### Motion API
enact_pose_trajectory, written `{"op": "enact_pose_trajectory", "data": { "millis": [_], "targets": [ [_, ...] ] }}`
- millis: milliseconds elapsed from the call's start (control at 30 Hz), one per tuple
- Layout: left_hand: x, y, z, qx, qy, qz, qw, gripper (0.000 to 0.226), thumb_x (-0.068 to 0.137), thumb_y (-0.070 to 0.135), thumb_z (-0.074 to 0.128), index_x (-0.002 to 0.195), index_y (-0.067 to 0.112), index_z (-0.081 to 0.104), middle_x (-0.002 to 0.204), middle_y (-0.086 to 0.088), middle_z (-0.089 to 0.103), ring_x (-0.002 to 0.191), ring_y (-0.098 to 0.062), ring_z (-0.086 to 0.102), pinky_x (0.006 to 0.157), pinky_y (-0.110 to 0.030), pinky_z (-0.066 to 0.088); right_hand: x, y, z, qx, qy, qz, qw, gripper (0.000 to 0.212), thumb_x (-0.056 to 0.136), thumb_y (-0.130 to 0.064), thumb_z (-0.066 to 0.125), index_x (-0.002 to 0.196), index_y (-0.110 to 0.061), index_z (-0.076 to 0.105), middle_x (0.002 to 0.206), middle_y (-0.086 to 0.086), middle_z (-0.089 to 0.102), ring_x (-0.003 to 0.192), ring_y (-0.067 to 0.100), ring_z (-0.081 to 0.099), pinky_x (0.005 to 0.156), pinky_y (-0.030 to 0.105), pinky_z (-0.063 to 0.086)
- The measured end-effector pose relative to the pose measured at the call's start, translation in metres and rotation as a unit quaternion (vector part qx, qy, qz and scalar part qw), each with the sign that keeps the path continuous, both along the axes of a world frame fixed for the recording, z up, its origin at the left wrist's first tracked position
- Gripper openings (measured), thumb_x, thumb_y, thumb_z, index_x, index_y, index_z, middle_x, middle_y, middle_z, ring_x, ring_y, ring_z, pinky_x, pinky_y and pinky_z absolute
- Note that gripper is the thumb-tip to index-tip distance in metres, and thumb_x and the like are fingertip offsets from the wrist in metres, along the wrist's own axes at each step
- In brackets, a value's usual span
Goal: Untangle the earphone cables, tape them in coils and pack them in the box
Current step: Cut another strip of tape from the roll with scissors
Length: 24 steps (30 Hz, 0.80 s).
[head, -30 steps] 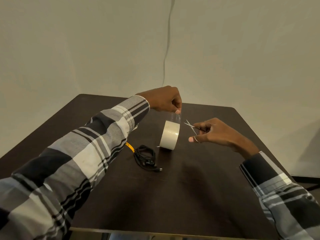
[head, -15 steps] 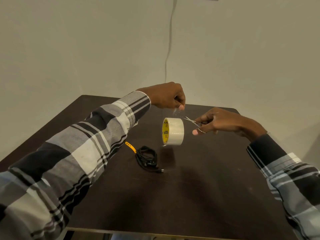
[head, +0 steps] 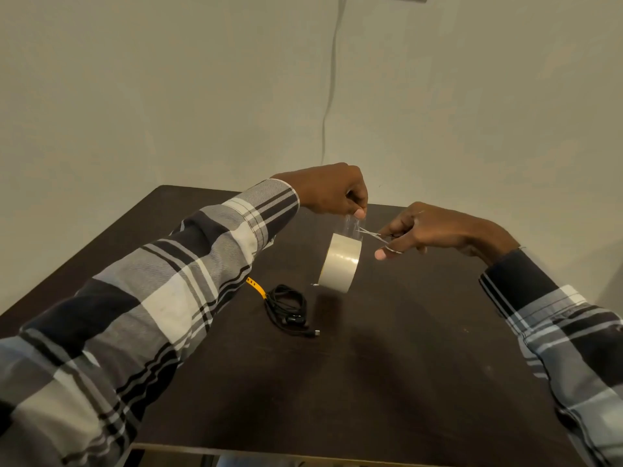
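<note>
A roll of clear tape [head: 340, 262] hangs in the air above the dark table [head: 404, 382], dangling from a pulled-out strip [head: 352, 225]. My left hand [head: 332, 192] pinches the top end of that strip. My right hand [head: 424, 230] grips small scissors [head: 371, 234], whose blades meet the strip just above the roll. A coiled black earphone cable [head: 288, 310] lies on the table below and left of the roll, its plug pointing right. No box is in view.
A yellow strap [head: 256, 287] sticks out from under my left sleeve beside the coil. A thin cable [head: 330, 96] runs down the wall behind the table. The table's near edge runs along the bottom of the view.
The roll lifted off the table and now hangs from the strip, having turned edge-on again. My right hand brought the scissors up and left to the strip.
</note>
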<state>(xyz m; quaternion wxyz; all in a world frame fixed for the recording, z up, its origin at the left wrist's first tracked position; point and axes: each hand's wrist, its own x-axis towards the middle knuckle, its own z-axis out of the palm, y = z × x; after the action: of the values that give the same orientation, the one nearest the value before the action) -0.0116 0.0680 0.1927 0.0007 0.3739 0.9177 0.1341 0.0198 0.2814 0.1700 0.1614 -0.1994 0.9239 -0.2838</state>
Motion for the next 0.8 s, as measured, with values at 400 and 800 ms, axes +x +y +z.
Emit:
{"op": "enact_pose_trajectory", "data": {
  "millis": [400,800],
  "targets": [
    [0.0,0.005,-0.002,-0.001,0.021,-0.011,1.0,0.017,0.094,0.019,0.063,0.103,0.01,0.075,0.086,0.007,0.066,0.073,-0.006,0.059,0.066,-0.015,0.038,0.0,0.005,0.006,-0.015,0.005,0.011,1.0,0.018,0.073,-0.035,0.084,0.083,-0.02,0.083,0.075,0.024,0.065,0.059,0.008,0.045,0.05,0.019,0.035],
    [0.003,0.013,-0.006,0.007,0.018,-0.021,1.0,0.019,0.095,0.019,0.062,0.105,0.009,0.075,0.076,0.02,0.054,0.069,-0.001,0.055,0.065,-0.01,0.033,-0.001,0.009,0.005,0.029,-0.012,-0.008,0.999,0.032,0.071,-0.046,0.083,0.075,-0.014,0.08,0.062,0.0,0.059,0.059,0.007,0.046,0.054,0.022,0.034]
  ]
}}
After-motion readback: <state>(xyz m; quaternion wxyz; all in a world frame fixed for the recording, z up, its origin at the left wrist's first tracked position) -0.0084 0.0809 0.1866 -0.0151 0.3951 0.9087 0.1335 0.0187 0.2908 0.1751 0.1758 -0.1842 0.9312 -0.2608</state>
